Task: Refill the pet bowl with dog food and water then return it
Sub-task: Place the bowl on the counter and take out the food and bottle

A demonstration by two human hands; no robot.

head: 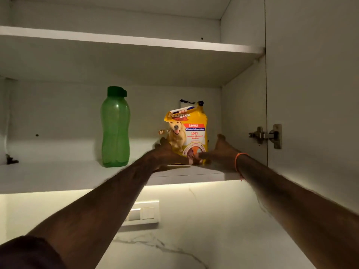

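A yellow dog food bag (191,131) with a dog printed on it stands upright on the lower shelf (58,177) of an open white wall cabinet. Left of it stands a green water bottle (115,127) with a green cap. Both my arms reach up to the bag. My left hand (167,152) is at the bag's lower left side and my right hand (219,150) at its lower right, fingers spread and thumbs across its front bottom edge. The bag's base rests on the shelf. No pet bowl is in view.
An upper shelf (136,40) runs above. The cabinet door (310,94) hangs open at the right with a metal hinge (266,135). Below the cabinet are a lit marble wall and a white switch plate (143,213).
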